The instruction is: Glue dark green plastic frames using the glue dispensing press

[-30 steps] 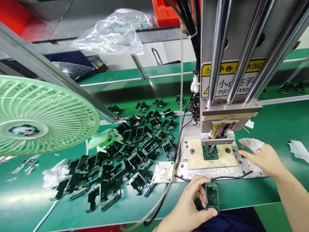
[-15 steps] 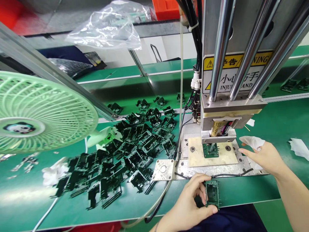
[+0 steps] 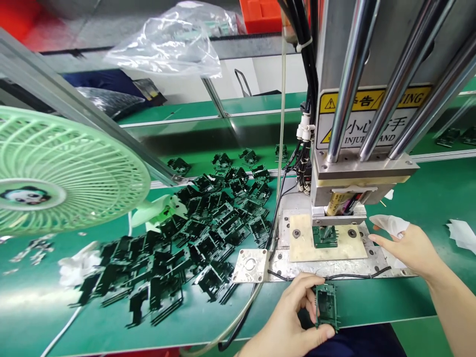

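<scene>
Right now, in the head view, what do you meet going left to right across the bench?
Green fan → pile of black plastic frames → left hand holding a green part → press fixture plate → right hand → white scrap.

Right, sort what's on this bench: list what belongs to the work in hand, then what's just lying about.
In the work:
left hand holding a green part
right hand open beside the press base plate
part seated under the press head
heap of black parts

Lying about:
green fan
plastic bag
white cloth
</scene>
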`<state>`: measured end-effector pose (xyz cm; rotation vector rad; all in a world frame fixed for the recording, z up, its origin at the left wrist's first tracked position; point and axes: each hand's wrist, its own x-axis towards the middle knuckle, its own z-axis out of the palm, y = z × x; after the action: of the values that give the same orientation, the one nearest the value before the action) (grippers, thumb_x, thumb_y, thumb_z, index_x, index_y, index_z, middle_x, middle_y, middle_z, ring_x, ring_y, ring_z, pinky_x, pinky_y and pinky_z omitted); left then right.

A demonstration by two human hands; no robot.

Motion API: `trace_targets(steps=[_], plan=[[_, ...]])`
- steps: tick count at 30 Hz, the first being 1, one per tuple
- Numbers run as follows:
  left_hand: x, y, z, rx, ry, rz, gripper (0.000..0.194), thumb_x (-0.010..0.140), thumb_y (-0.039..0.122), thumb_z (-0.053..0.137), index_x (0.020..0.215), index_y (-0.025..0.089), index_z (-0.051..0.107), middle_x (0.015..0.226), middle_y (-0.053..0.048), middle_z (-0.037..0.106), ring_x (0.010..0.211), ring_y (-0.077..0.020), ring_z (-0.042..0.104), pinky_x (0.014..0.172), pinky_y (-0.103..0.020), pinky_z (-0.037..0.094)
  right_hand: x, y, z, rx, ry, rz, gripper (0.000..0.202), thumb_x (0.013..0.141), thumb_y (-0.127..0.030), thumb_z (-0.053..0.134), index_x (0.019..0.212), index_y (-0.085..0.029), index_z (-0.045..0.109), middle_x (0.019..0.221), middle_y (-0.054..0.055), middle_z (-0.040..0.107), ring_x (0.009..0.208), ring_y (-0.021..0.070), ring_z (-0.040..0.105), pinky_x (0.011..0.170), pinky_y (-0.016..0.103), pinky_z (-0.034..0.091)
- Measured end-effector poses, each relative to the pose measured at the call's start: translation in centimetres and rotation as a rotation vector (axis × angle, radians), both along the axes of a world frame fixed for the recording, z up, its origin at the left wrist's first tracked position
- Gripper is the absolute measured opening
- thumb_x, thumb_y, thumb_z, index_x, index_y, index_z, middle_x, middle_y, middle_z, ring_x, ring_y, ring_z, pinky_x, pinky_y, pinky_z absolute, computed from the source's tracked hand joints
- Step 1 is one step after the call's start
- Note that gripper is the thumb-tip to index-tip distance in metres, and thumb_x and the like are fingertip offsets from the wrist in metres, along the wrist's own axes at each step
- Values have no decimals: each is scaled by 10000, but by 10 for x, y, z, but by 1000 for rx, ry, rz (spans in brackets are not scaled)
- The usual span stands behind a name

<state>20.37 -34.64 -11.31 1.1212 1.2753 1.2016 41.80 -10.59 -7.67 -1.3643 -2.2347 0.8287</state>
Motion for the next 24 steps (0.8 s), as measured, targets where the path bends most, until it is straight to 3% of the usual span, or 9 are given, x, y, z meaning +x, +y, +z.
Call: trace_targets(steps=[7,19,24], plan=[[1,0,-12,-6,19,10,644,726,303,845,1302,255,561,1128,-84,505,719,-110,573,655,-270,508,0,4,-6,17,-15,20,441,748,-574,588,936,-207,742,808,69,733,806,335,706,548,362,521],[3,-1,0,-81,17,83,653,692,318,865,1258,199,562,865,-10,552,727,-145,568,700,-291,499,6,2,-5,-63,3,46,505,775,-593,608,1076,-202,717,1041,103,736,997,380,677,824,482,563],[4,0,-2,-109,74,104,685,654,405,893,1237,190,606,839,-17,589,714,-152,579,690,-286,487,-15,-9,14,-72,-14,203,484,750,-483,688,1169,-242,693,1159,62,688,1000,338,660,828,445,565]])
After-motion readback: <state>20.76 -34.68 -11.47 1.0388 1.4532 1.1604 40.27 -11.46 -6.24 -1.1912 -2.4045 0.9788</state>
